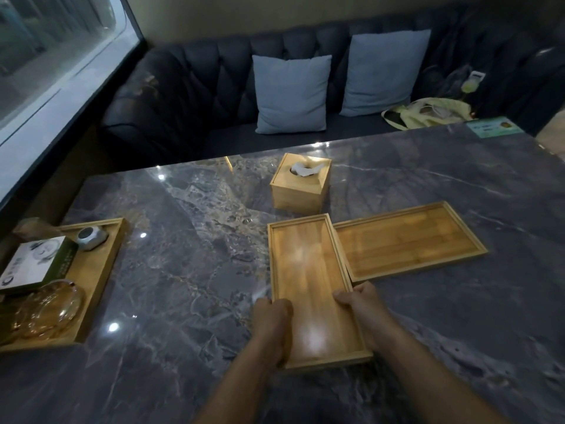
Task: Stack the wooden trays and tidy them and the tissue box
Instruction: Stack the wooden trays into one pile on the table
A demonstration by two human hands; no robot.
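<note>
An empty wooden tray point(308, 270) lies lengthwise in front of me on the grey marble table point(189, 240). My left hand point(272, 316) grips its left rim and my right hand point(363, 301) grips its right rim. A second empty wooden tray point(409, 240) lies crosswise just to its right, and the held tray's far right corner touches or overlaps it. A square wooden tissue box point(301, 183) with a white tissue poking out stands behind the held tray.
A third wooden tray point(101, 270) at the left edge holds a white-and-green box point(39, 261), an amber glass dish point(49, 310) and a grey gadget point(90, 237). A dark sofa with two blue cushions point(293, 93) lies beyond the table. A green card point(492, 127) sits far right.
</note>
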